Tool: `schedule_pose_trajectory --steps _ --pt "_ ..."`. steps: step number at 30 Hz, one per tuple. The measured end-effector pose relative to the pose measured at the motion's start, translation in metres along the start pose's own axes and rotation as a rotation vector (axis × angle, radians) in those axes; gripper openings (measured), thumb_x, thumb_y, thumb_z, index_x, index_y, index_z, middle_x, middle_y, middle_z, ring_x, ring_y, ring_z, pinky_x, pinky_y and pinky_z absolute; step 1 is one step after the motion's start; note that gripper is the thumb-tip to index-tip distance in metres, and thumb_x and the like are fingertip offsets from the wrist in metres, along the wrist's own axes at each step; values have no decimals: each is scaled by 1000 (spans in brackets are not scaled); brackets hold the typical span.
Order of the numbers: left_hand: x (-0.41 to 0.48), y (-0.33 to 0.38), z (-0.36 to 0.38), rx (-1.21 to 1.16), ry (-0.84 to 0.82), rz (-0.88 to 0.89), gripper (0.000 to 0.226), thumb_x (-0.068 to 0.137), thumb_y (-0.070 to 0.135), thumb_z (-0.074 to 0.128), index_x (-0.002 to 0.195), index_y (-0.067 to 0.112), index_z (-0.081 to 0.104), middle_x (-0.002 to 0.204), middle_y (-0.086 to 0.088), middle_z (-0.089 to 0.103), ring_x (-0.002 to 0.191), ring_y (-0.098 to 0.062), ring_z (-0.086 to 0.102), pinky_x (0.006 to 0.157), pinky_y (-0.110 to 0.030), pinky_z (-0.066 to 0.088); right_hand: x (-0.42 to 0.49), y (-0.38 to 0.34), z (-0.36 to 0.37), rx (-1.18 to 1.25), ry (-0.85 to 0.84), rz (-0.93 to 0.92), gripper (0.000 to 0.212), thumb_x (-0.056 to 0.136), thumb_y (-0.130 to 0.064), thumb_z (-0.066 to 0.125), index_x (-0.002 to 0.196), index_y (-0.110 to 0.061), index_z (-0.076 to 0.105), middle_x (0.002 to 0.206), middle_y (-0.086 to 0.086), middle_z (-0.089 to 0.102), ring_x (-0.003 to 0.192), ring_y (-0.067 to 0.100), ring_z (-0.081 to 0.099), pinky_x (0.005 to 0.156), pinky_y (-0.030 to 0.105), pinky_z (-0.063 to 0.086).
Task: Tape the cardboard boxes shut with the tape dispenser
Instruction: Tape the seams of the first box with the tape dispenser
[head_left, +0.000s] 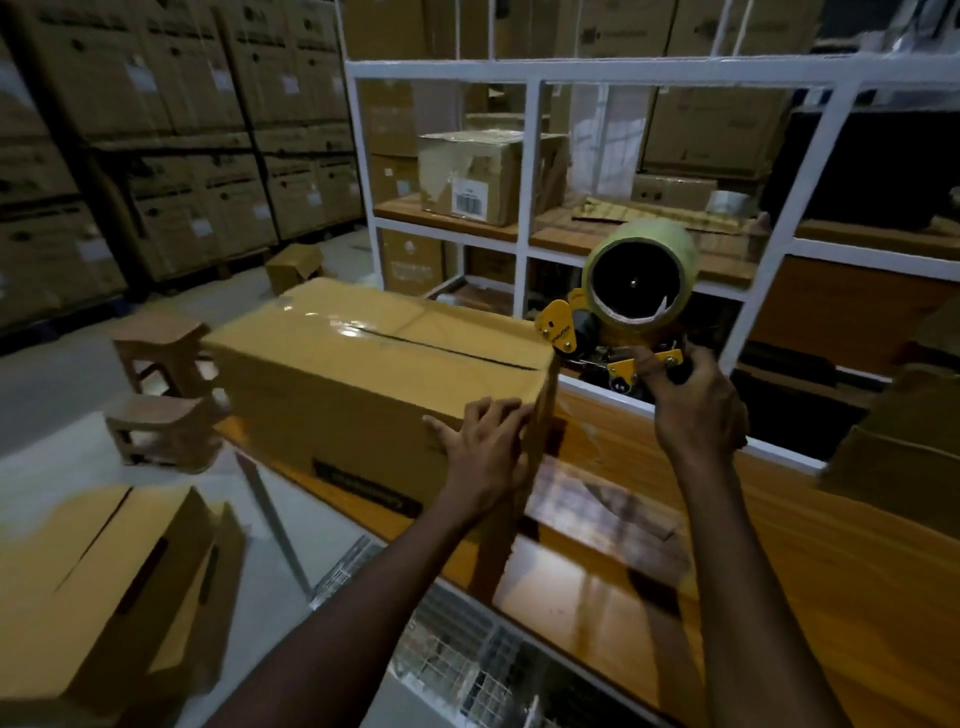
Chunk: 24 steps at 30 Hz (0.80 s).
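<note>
A long cardboard box (353, 374) lies on the wooden table (779, 519), its top seam shiny with tape at the far end and bare toward me. My left hand (483, 441) lies flat on the box's near corner, pressing a strip of tape (543, 415) that runs down the end face. My right hand (696, 405) grips the handle of the yellow tape dispenser (613, 332), held just past the box's near top edge. A roll of tape (641, 275) sits on the dispenser.
Another cardboard box (93, 582) stands on the floor at lower left. Two brown plastic stools (161, 395) stand left of the table. A white metal shelf frame (530, 156) with boxes rises behind the table. Stacked cartons (156, 130) line the far wall.
</note>
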<state>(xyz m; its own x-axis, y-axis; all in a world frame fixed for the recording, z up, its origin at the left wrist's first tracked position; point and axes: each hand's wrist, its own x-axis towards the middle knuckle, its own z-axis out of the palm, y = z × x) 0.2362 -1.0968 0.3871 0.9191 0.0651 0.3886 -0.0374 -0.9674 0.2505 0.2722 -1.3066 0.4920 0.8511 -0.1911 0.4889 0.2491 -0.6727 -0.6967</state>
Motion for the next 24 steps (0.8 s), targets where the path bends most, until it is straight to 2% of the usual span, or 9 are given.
schedule_pose_trajectory --steps 2,5,9,12,14,16,18,21,24 --pt "-15 -39 -8 -58 38 111 61 83 39 60 142 39 42 146 12 43 139 -23 30 95 -88 8 -6 -20 18 5 -34 -28 65 86 -67 51 118 -12 58 108 17 65 103 39 59 85 46 43" --pt "-34 -101 -24 -163 110 246 60 83 36 64 139 37 44 146 11 46 139 -24 34 97 -84 20 -17 -49 50 22 -75 -74 77 79 -82 37 111 -15 58 101 12 65 97 36 60 86 51 46" --pt "-52 -175 -52 -192 241 332 41 85 37 68 121 19 62 136 2 58 130 -26 46 101 -56 43 -36 -91 92 43 -129 -100 76 78 -81 36 112 -16 56 99 11 62 95 35 58 80 44 45" --pt "-62 -227 -71 -103 244 243 36 83 43 71 114 24 63 136 10 59 128 -23 50 93 -53 47 -52 -125 125 43 -159 -120 82 75 -83 32 112 -14 58 100 12 64 96 34 58 76 39 40" --pt "-71 -258 -81 -64 256 164 33 84 43 66 113 26 62 136 12 57 128 -23 49 91 -52 44 -61 -146 145 38 -180 -136 89 75 -84 29 121 -14 56 105 14 65 99 35 59 76 40 43" --pt "-80 -286 -93 -32 300 69 32 84 41 62 113 26 63 136 12 58 126 -25 48 89 -46 40 -71 -166 162 32 -194 -166 84 77 -80 31 124 -15 56 106 14 65 100 36 60 74 39 42" --pt "-82 -313 -104 -1 330 -39 35 81 32 69 115 27 64 134 11 59 122 -26 48 86 -42 36 -79 -187 176 19 -208 -178 75 83 -76 39 124 -16 56 106 14 65 101 37 59 74 38 41" --pt "-79 -342 -117 39 308 -194 52 70 18 81 117 28 61 130 9 61 120 -28 48 87 -47 38 -89 -213 195 2 -206 -181 70 84 -74 40 118 -16 58 91 8 59 93 35 60 68 35 36" --pt "-72 -354 -125 51 279 -277 53 68 21 80 116 28 58 120 6 66 123 -31 48 94 -56 35 -95 -234 211 23 -198 -178 62 83 -75 38 104 -21 59 81 -1 54 83 30 58 64 32 33"
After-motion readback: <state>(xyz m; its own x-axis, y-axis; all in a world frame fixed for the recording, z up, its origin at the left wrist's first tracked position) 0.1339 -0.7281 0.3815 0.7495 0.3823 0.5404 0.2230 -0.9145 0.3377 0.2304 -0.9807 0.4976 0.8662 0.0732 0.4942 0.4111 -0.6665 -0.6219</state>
